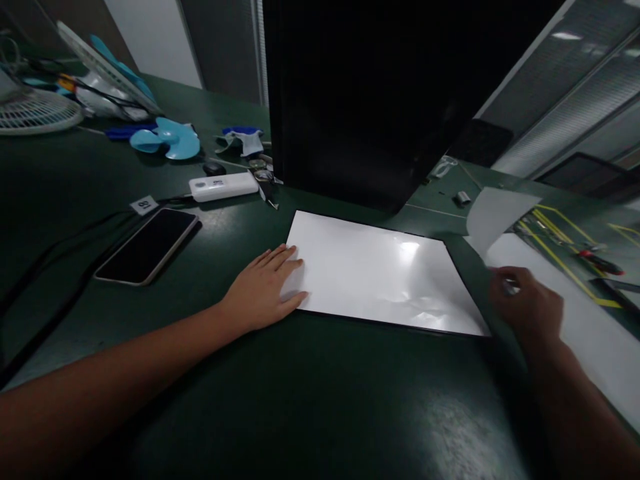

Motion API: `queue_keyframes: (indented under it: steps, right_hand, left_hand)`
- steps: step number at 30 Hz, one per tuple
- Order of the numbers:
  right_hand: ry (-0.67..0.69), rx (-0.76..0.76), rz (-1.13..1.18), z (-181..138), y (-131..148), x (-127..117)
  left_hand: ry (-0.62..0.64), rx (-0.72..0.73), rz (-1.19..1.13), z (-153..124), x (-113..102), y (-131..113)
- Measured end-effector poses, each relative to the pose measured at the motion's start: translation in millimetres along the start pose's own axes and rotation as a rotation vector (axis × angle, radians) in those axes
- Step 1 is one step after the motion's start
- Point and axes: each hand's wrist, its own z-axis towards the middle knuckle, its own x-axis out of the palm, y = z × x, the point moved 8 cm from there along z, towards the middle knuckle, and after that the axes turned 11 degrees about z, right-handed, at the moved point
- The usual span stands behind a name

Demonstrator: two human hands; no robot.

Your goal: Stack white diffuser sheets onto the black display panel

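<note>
A glossy white rectangular sheet point(370, 273) with dark edges lies on the green table, showing small creases near its lower right. My left hand point(265, 290) rests flat across its left edge, fingers spread. Off its right side, my right hand point(530, 303) is closed with curled fingers and slightly smeared by motion. Something small and shiny shows within those fingers, but its kind is unclear. Just beyond them, a curled white sheet point(500, 220) rises from the table. A long white sheet point(595, 340) runs behind and under the right forearm.
A large black monitor point(390, 100) stands behind the sheet. To the left are a phone point(150, 247), a white power bank-like device point(223, 187) with a black strap, blue fan blades point(170, 139) and a fan grille point(40, 112). A red-handled screwdriver point(603, 262) lies right.
</note>
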Motion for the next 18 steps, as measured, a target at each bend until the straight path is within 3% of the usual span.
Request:
queue_keyframes:
  steps: [4, 6, 8, 11, 13, 15, 18]
  right_hand:
    - [0.281, -0.61, 0.359, -34, 94, 9]
    - [0.383, -0.795, 0.521, -52, 128, 6]
    - [0.445, -0.881, 0.628, -62, 153, 3]
    - [0.521, -0.931, 0.738, -70, 172, -1]
    - [0.514, -0.906, 0.747, -67, 169, 0]
    - [0.411, -0.785, 0.642, -53, 151, 4]
    - [0.236, -0.459, 0.341, -27, 102, 15]
  left_hand:
    - [-0.027, -0.006, -0.003, -1, -3, 1]
    - [-0.031, 0.001, -0.006, -2, -4, 1]
    - [-0.036, 0.0, -0.02, -2, -6, 1]
    - [-0.029, -0.009, -0.033, -1, -7, 1]
    - [-0.014, -0.009, -0.024, -1, -5, 1]
    - [-0.007, -0.003, -0.009, -1, -3, 1]
    - [-0.018, 0.009, -0.005, -2, -1, 2]
